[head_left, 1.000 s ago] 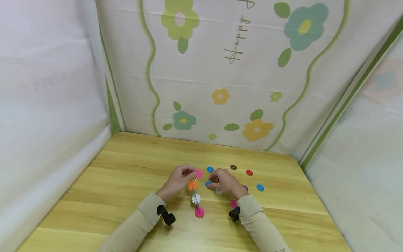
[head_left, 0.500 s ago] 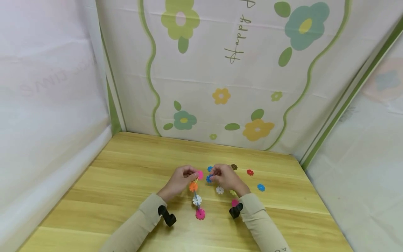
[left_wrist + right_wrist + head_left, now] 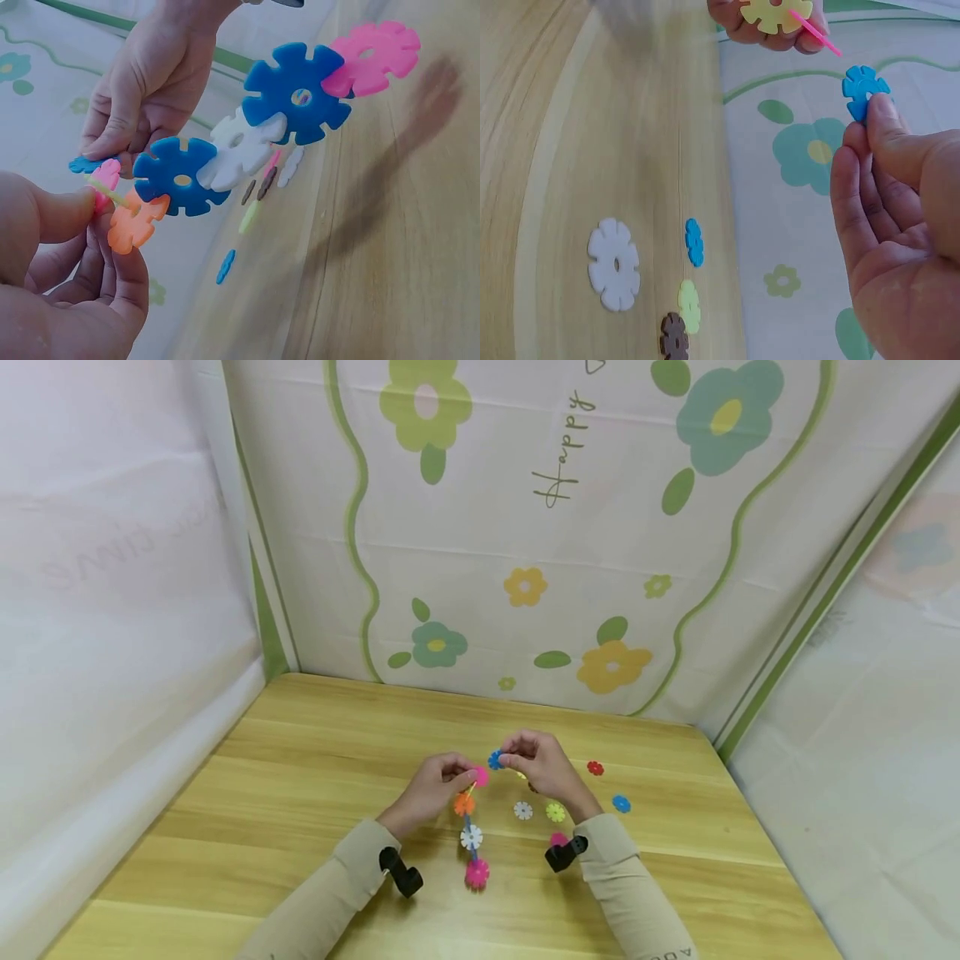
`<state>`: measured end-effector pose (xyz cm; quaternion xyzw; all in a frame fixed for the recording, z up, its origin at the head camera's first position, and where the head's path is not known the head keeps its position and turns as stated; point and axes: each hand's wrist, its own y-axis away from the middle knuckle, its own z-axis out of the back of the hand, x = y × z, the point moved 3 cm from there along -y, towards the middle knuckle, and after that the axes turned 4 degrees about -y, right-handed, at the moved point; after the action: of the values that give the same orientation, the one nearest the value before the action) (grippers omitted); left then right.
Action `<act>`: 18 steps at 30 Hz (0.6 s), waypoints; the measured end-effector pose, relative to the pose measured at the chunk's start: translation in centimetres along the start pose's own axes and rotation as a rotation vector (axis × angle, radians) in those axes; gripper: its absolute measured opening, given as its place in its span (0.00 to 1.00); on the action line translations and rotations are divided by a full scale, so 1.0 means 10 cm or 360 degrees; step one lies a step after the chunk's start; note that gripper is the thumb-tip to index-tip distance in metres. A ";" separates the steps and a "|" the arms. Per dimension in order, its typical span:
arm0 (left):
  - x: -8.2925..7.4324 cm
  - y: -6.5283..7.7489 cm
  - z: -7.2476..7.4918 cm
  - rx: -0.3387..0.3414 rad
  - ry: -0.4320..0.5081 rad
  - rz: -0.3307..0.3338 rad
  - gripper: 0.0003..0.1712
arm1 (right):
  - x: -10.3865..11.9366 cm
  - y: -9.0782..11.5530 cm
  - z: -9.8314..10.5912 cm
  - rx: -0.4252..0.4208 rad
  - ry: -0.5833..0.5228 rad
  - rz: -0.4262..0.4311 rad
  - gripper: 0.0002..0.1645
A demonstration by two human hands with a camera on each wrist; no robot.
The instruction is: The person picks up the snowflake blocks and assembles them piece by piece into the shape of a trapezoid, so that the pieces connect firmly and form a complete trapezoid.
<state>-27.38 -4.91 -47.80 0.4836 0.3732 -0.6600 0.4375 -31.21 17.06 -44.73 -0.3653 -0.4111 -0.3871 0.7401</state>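
Observation:
My left hand (image 3: 427,792) pinches a pink notched disc (image 3: 482,777) at the upper end of a chain of interlocking snowflake discs. Below it, a yellow disc (image 3: 765,16) joins an orange disc (image 3: 137,225). From there the chain runs through a blue disc (image 3: 157,171), a white disc (image 3: 229,166) and another blue disc (image 3: 270,79) to a pink end disc (image 3: 379,67). Between thumb and fingers, my right hand (image 3: 546,767) holds a loose blue disc (image 3: 859,86). That disc is close to the held pink one but apart from it.
Loose discs lie on the wooden table (image 3: 315,735): white (image 3: 522,811), yellow (image 3: 555,812), red (image 3: 595,768), blue (image 3: 622,804) and pink (image 3: 558,840). Some others are partly hidden by my right hand. A flower-printed cloth (image 3: 465,543) stands behind the table.
My right hand has picked the blue disc up off the table and raised it up and away, beside the chain's top. The left hand has barely moved, still holding the pink disc.

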 end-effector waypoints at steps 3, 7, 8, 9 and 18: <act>-0.03 0.00 -0.01 0.0023 -0.0010 -0.0012 0.11 | 0.02 0.00 -0.02 -0.0001 -0.0072 0.0046 0.03; -0.06 0.00 -0.02 0.0055 0.0001 -0.0016 0.11 | 0.04 -0.02 -0.04 0.0026 -0.0147 0.0086 0.03; -0.07 -0.01 -0.02 0.0061 0.0005 -0.0017 0.11 | 0.05 -0.02 -0.05 0.0033 -0.0154 0.0089 0.03; -0.07 -0.01 -0.02 0.0067 0.0008 -0.0022 0.12 | 0.05 -0.02 -0.05 0.0037 -0.0160 0.0088 0.03; -0.12 -0.01 -0.06 0.0070 0.0050 0.0040 0.10 | 0.04 -0.01 -0.13 0.0070 -0.0224 0.0167 0.04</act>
<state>-27.07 -4.09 -46.79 0.5080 0.3594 -0.6547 0.4291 -30.69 15.81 -44.81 -0.3964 -0.4508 -0.3120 0.7364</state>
